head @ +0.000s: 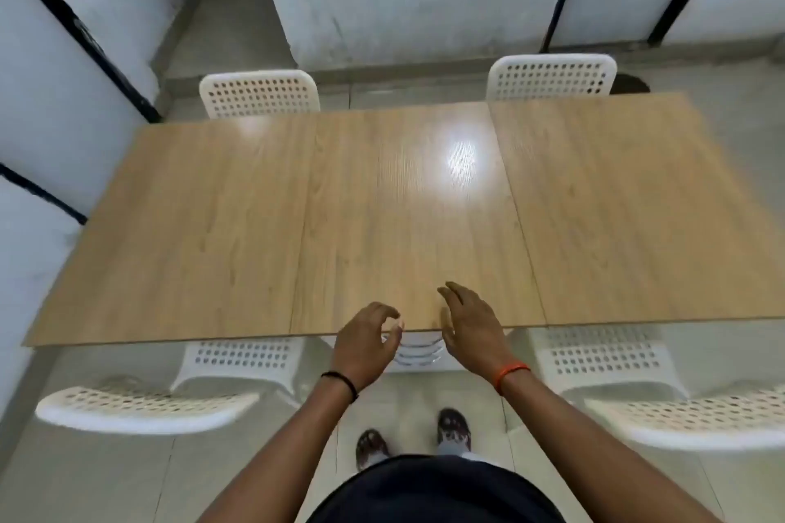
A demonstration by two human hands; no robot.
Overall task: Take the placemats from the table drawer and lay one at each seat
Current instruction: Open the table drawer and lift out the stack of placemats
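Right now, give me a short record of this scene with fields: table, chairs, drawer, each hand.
table: wooden top, no placemats on it
chairs: four white perforated, two far, two near
drawer: white front under near edge, between the hands
left hand: fingers curled at table edge, holds nothing
right hand: fingers relaxed, holds nothing

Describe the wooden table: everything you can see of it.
The table has a light wood-grain top, glossy, with ceiling light glaring off it. Two seams split it into three panels. It is rectangular, level and bare. White perforated chairs stand at its far and near sides. The left hand and right hand hover at the middle of its near edge; whether they touch it is unclear.
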